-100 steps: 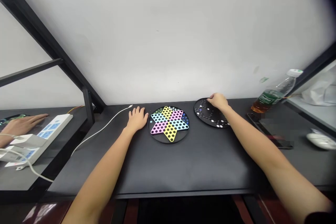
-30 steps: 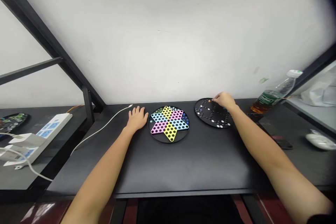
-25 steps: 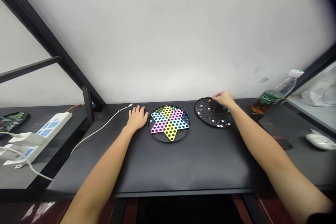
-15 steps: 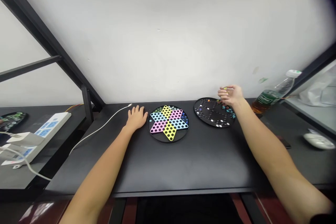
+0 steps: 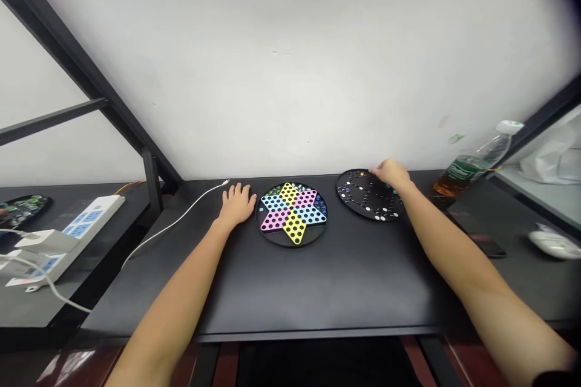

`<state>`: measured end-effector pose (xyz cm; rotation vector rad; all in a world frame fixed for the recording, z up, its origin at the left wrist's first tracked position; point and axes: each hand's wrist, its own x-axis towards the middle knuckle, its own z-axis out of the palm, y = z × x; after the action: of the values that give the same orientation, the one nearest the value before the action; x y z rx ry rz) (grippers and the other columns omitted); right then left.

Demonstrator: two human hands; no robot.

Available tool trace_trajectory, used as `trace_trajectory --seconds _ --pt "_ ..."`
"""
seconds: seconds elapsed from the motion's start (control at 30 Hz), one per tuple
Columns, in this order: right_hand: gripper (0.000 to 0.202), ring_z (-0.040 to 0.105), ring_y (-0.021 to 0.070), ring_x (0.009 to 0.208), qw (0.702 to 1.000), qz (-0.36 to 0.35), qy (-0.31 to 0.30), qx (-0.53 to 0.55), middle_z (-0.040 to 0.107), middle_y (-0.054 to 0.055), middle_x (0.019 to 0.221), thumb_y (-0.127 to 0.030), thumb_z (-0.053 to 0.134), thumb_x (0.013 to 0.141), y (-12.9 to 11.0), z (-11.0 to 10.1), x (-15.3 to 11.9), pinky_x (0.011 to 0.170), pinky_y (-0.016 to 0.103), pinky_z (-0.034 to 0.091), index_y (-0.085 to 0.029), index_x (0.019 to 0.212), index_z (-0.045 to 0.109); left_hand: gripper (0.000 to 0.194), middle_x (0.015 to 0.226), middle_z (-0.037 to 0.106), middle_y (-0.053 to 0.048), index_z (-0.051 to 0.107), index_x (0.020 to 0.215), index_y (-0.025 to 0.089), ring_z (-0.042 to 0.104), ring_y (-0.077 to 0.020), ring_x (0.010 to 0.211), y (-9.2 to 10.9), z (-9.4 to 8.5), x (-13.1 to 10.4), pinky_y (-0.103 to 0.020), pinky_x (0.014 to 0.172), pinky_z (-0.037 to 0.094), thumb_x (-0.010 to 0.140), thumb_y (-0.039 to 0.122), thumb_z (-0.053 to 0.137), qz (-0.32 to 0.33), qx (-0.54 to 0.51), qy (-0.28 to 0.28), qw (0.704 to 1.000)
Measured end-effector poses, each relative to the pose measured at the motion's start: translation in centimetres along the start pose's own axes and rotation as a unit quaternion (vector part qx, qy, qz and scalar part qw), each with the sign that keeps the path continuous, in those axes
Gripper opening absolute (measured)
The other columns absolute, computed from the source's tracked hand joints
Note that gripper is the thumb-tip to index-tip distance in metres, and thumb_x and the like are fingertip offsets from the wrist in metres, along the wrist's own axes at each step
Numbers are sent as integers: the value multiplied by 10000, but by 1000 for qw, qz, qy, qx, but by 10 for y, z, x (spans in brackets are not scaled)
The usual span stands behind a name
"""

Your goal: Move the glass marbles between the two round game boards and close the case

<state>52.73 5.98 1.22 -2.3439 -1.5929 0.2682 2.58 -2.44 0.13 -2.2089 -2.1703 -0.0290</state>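
My left hand [image 5: 236,204] lies flat on the black table, palm down with fingers spread, holding nothing. Just right of it sits a Chinese checkers board [image 5: 297,217], a star of yellow, pink and blue points in a round black tray, with green and blue marbles behind the star. My right hand [image 5: 393,174] reaches over the far edge of a black round board [image 5: 370,198] with dimples and scattered white, blue and orange marbles. Its fingers are bent together, fingertips down at the board; what they hold is hidden. The hand covers part of the teal marbles.
A bottle [image 5: 467,166] of brown drink leans right of my right hand, with a phone [image 5: 490,247] and a white mouse [image 5: 554,244] nearby. A white cable [image 5: 181,216] runs left of my left hand. A power strip [image 5: 77,231] lies on the left table.
My right hand has turned over and lowered onto the far part of the dimpled board. Yellow marbles seen in its fingers before are now out of sight. My left hand stays put.
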Motion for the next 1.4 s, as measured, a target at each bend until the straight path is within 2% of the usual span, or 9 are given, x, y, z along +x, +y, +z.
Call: trace_trajectory --seconds 0.17,0.33,0.4,0.57,0.8,1.0,1.13,1.23,1.4 --pt "389 654 364 1011 999 -1 3 -53 688 233 983 -496 712 796 -7 5 0 808 434 504 -125 913 698 588 1579 359 -168 415 1481 168 306 -359 1461 1 -1 -1 -551 1166 258 998 476 279 -3 -3 -2 1000" --pt "287 646 318 899 1000 12 2 -12 663 156 820 -418 764 742 -12 2 -3 754 397 486 -151 791 670 588 1580 355 -171 418 1479 165 301 -363 1462 1 -1 -1 -554 1167 256 1000 473 271 -2 -7 2 1000" --pt "242 587 230 699 993 33 -22 108 576 70 653 -383 736 762 -16 -4 -6 624 331 448 -169 729 629 591 1578 357 -173 416 1480 162 303 -369 1460 0 0 -1 -559 1167 252 1000 473 268 -1 -8 1 1000" --pt "262 198 88 474 836 44 -177 518 238 -85 540 -343 519 905 -27 -31 -17 413 219 176 -220 679 468 596 1582 351 -173 410 1483 159 302 -372 1461 1 -1 -1 -560 1167 252 996 473 270 -2 -5 -2 1000" --pt "298 295 88 505 687 37 -236 686 352 -25 620 -319 450 932 -38 -48 -31 372 171 175 -231 659 369 602 1581 353 -177 409 1485 154 304 -364 1461 0 -2 -1 -556 1166 257 994 473 266 0 -6 -2 1000" --pt "369 138 75 434 705 28 -235 668 206 -98 503 -328 472 966 -72 -29 -50 355 187 95 -240 651 301 600 1576 361 -176 411 1484 159 308 -367 1459 1 -2 -1 -555 1165 258 995 473 266 0 -5 0 1000" --pt "450 243 72 420 816 -108 -182 539 322 -72 495 -495 570 914 -108 -10 -92 381 214 144 -233 625 345 597 1576 357 -182 417 1480 151 306 -377 1456 1 -2 -2 -563 1163 257 994 466 271 1 -10 2 1000" --pt "526 309 87 476 882 -311 -71 348 357 -44 494 -533 557 911 -131 6 -138 473 243 234 -214 549 348 589 1578 356 -177 422 1476 161 309 -370 1456 1 -1 -2 -562 1163 257 995 466 274 0 -9 2 1000" --pt "429 420 115 540 828 -550 -41 98 548 8 601 -392 460 988 -148 30 -199 554 265 256 -191 610 488 591 1578 354 -181 425 1473 160 309 -371 1457 1 -2 -2 -565 1162 257 993 469 271 -2 -9 -1 1000"
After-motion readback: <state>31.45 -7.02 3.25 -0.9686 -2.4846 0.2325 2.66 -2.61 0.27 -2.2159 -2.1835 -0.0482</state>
